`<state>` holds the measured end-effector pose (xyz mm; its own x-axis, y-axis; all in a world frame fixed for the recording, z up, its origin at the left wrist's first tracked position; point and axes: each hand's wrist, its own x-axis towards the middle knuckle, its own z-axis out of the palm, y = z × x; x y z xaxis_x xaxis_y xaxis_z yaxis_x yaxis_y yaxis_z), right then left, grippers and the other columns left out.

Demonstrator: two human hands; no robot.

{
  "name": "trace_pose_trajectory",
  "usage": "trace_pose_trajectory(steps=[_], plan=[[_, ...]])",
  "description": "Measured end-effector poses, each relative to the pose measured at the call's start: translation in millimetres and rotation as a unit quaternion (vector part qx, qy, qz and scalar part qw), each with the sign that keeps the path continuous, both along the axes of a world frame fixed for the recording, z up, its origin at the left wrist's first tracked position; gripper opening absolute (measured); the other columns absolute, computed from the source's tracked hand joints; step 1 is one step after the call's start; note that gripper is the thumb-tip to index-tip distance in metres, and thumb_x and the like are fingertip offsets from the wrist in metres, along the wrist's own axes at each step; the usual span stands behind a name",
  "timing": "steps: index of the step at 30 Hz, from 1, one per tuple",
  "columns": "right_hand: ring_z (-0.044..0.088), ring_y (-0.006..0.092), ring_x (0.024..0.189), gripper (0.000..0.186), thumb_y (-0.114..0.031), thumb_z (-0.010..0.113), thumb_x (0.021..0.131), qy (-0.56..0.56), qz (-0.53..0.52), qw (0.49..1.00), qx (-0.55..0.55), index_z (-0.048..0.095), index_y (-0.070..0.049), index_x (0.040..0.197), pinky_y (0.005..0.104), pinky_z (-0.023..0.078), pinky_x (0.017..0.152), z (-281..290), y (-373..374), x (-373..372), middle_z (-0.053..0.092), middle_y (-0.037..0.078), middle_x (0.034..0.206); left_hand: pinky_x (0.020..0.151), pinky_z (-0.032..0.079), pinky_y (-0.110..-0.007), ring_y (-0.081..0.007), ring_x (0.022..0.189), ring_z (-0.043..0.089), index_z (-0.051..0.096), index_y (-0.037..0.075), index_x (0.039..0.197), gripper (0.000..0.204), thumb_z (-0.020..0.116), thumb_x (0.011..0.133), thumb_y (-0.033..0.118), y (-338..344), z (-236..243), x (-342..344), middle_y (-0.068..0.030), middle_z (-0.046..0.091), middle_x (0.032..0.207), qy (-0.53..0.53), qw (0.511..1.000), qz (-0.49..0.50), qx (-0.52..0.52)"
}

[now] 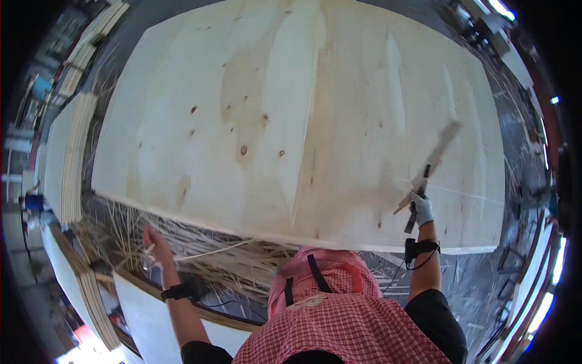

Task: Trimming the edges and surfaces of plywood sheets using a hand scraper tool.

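Observation:
A large pale wood sheet [345, 121], with brown knots and a lengthwise seam, lies in front of me. Over its near right part, my right hand [422, 209] in a white glove is closed round a dark-handled tool [411, 221]. A long, flat tan-grey piece [441, 144] extends from that hand, smeared by motion; whether it belongs to the tool I cannot tell. My left hand [159, 247] is off the sheet's near left edge, its fingers closed at the end of a thin pale wood strip [221, 249]. The fingers' far side is hidden.
Loose wood strips [242, 267] cover the floor along the sheet's near edge. Stacked boards [71, 158] stand at the left, with more panels [85, 282] at the lower left. Bands with cables circle both my wrists. Scraps litter the floor [512, 121] on the right.

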<state>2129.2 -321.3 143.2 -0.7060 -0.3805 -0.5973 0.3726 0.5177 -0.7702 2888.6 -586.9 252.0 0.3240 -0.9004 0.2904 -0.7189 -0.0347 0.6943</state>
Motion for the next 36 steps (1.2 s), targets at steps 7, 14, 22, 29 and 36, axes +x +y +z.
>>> trace_pose_trajectory(steps=[7,14,22,29,36], plan=[[0.051,0.0105,0.048,0.020,-0.020,0.065,0.080,-0.024,-0.011,0.999,-0.040,0.061,-0.002,0.090,0.0243,0.042,0.043,34.8,-114.5,106.0,0.055,0.001,0.063,0.066,0.045,-0.028,-0.0141,0.071,0.052,0.054,0.005,0.119,0.028,0.044,0.092,0.010,-218.6,65.2,-151.1,-0.0069,0.060,0.087,-0.062,0.974,-0.191,-0.107],[0.054,0.0083,0.051,0.022,-0.017,0.060,0.085,-0.038,0.446,0.889,0.101,0.060,-0.001,0.100,0.0250,0.045,0.045,81.3,-126.5,172.6,0.056,0.001,0.063,0.077,0.047,-0.033,-0.0195,0.085,0.059,0.047,0.011,0.127,0.037,0.043,0.091,0.007,-288.6,-42.0,-332.7,-0.0089,0.060,0.090,-0.074,0.897,-0.435,-0.009],[0.054,0.0107,0.063,0.035,-0.008,0.062,0.079,0.210,0.091,0.973,-0.018,0.050,-0.001,0.112,0.0268,0.045,0.055,-16.9,-311.8,213.6,0.056,0.001,0.070,0.093,0.042,-0.038,-0.0320,0.108,0.051,0.052,0.002,0.113,0.036,0.047,0.078,-0.003,-274.8,-140.6,-474.2,-0.0159,0.055,0.113,-0.052,0.759,-0.648,0.025],[0.056,0.0129,0.064,0.035,-0.016,0.065,0.080,0.111,-0.100,0.975,-0.163,0.052,-0.003,0.110,0.0277,0.047,0.058,-49.1,-441.0,224.3,0.061,0.006,0.077,0.095,0.041,-0.038,-0.0304,0.109,0.051,0.051,0.002,0.117,0.039,0.048,0.078,-0.002,-311.3,-161.6,-532.2,-0.0137,0.054,0.116,0.017,0.768,-0.640,-0.012],[0.045,0.0032,0.048,0.034,-0.019,0.061,0.086,-0.030,-0.164,0.965,-0.203,0.056,-0.003,0.115,0.0181,0.035,0.040,-30.8,-461.2,216.0,0.055,-0.001,0.067,0.090,0.041,-0.037,-0.0262,0.105,0.053,0.055,0.002,0.114,0.036,0.053,0.078,0.000,-315.9,-169.8,-550.2,-0.0112,0.056,0.113,-0.045,0.756,-0.642,-0.121]])
